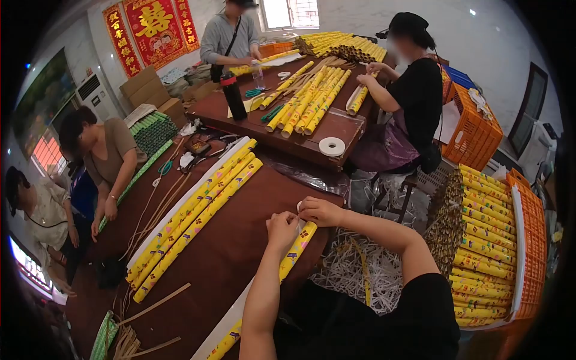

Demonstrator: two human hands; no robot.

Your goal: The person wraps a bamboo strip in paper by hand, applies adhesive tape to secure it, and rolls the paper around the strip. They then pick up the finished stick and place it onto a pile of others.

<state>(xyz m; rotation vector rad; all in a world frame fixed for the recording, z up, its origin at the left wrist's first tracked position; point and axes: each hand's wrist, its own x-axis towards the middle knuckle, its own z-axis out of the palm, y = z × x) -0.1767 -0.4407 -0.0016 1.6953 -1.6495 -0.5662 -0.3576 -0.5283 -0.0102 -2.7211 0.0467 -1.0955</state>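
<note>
A yellow printed paper tube (291,258) lies along the near edge of the brown-covered table, a white paper strip (225,318) running beside it. My left hand (282,233) is closed in a pinch at the tube's far end; what its fingertips hold is too small to make out. Touching the same end, my right hand (323,212) has its fingers closed on a small white roll (299,206) that looks like tape, mostly hidden by the fingers. Several finished-looking yellow tubes (198,219) lie side by side to the left, with white paper along them.
Brown strips (159,303) and scissors (165,168) lie on my table. Across, a second table (240,123) bears yellow tubes, a tape roll (332,146) and a dark bottle (233,96). An orange crate (531,252) of tubes stands right, above shredded paper (360,270). Several people work around.
</note>
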